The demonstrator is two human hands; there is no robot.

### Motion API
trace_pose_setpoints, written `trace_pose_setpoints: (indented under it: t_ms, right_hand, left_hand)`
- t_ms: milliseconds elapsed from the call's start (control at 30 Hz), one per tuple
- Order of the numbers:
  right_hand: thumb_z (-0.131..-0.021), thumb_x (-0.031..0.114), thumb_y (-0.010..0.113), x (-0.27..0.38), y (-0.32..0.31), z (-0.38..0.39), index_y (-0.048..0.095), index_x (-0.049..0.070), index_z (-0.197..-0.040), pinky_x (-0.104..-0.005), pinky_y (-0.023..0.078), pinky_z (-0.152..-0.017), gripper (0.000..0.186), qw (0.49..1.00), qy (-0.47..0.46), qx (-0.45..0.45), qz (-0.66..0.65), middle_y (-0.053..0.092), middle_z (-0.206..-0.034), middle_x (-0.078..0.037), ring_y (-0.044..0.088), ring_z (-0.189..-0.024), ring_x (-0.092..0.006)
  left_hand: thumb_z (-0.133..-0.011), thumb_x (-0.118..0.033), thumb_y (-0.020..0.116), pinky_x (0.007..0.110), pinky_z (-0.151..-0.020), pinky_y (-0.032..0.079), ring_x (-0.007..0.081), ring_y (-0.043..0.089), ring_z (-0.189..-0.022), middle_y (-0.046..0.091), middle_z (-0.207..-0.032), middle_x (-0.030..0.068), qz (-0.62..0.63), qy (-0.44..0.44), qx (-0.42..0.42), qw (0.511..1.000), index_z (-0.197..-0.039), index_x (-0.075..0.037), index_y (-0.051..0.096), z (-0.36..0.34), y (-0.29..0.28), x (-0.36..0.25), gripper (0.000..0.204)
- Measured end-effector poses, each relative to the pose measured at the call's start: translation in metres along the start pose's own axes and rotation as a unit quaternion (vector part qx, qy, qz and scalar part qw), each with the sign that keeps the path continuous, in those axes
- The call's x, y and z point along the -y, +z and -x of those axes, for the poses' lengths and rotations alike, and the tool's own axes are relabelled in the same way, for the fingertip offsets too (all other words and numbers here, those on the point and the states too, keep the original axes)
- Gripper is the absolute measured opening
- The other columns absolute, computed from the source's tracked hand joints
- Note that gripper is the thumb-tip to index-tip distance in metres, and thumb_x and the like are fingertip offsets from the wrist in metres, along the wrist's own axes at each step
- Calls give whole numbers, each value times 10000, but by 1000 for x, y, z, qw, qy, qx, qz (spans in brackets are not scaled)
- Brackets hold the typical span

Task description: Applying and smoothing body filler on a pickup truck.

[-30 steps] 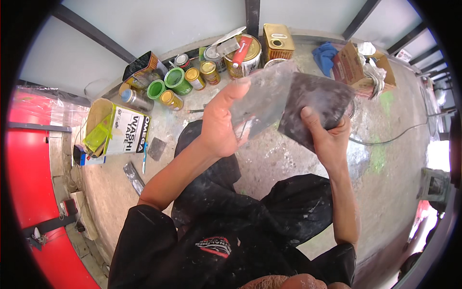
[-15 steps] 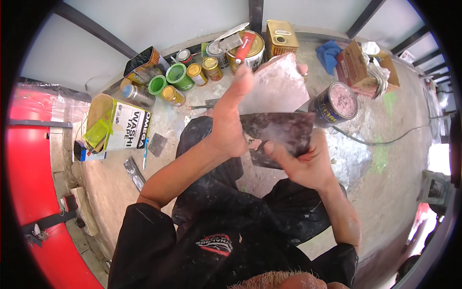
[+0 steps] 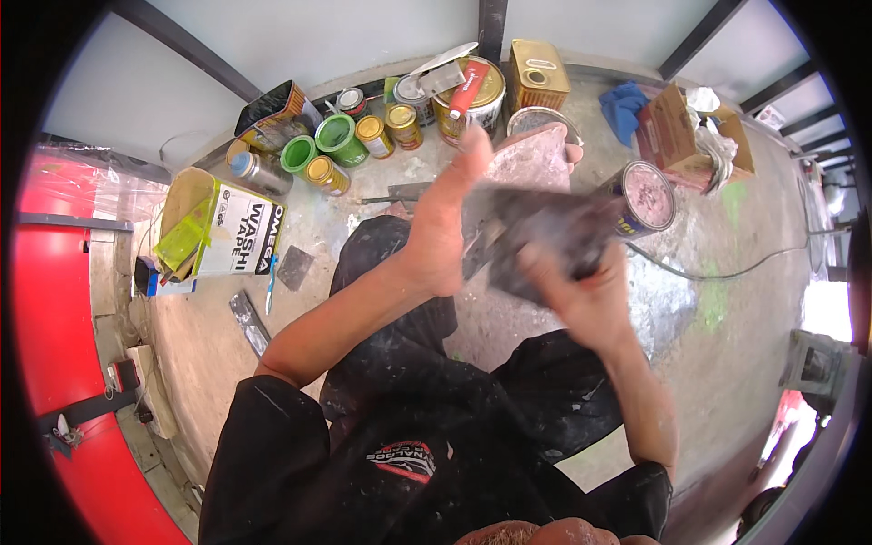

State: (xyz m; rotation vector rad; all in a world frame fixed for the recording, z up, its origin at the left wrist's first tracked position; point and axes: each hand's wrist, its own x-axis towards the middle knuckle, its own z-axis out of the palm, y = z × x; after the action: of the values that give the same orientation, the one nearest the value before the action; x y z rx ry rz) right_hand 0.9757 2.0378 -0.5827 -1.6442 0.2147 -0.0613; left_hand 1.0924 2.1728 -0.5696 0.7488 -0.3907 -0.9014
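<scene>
My left hand (image 3: 440, 222) is closed on a pale plate (image 3: 534, 163) smeared with pinkish filler. Its thumb points upward, and its fingertips show at the plate's far right edge. In my right hand (image 3: 581, 295) is a dark, flat putty spreader (image 3: 545, 227), pinched with the thumb on top; the fingers behind it are mostly hidden. Motion blurs both this hand and the spreader. The spreader overlaps the near part of the plate in view; whether they touch, I cannot tell. Beyond them stands an open can of pinkish filler (image 3: 647, 198).
Paint tins (image 3: 372, 136), green tubs (image 3: 340, 138) and a large can bearing a red tube (image 3: 466, 89) line the wall. At left are a cut-open box (image 3: 238, 232), a small dark sheet (image 3: 296, 268) and a blue-handled brush (image 3: 271, 286). A cable (image 3: 727, 269) crosses the floor at right.
The spreader has turned and smeared into blur as my right hand moves. The plate has tilted, uncovering a round tin rim behind it. My left hand has shifted slightly right.
</scene>
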Motion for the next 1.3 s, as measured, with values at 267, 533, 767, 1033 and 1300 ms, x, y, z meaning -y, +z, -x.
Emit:
trace_pose_setpoints:
  t_ms: [267,533,767,1033,1300]
  right_hand:
    - [-894,129,730,1,8,-8,701,-20,-911,-217,432,-558,153,995,-19,-78,-63,643,-683,39,509,-600,-24]
    - [-843,185,785,7,10,-9,695,-30,-876,-266,416,-510,235,987,-24,-116,-110,614,-643,-30,475,-559,-51]
    - [-875,131,751,4,-8,-8,696,10,-971,-255,476,-620,164,990,-139,29,-4,678,-802,-9,574,-698,-57]
    - [-906,158,737,1,-50,-17,587,50,-1236,-300,564,-803,379,940,-46,-199,-273,687,-1087,-63,674,-896,-125]
    - [-918,159,724,-1,-40,-17,637,14,-1175,-274,544,-805,308,969,-68,-199,-132,697,-1064,-54,667,-891,-114]
  left_hand:
    - [-785,-924,329,423,-1126,366,284,464,-1352,433,-1488,193,-34,75,16,997,-1509,52,293,4,-1,0,1216]
    - [-947,-591,428,435,-1150,347,321,436,-1383,381,-1534,209,46,55,22,997,-1517,64,262,-3,-15,-13,884]
    - [-1042,-343,351,442,-1132,381,305,481,-1349,463,-1477,220,152,29,-86,984,-1476,35,377,1,-31,-19,576]
    - [-1008,-187,596,275,-910,505,123,637,-1013,654,-1177,90,-194,177,-223,939,-1371,30,521,5,-21,-9,430]
    - [-893,-84,591,281,-932,470,107,596,-1024,643,-1138,28,-268,-49,-84,959,-1312,-7,549,13,-9,0,427]
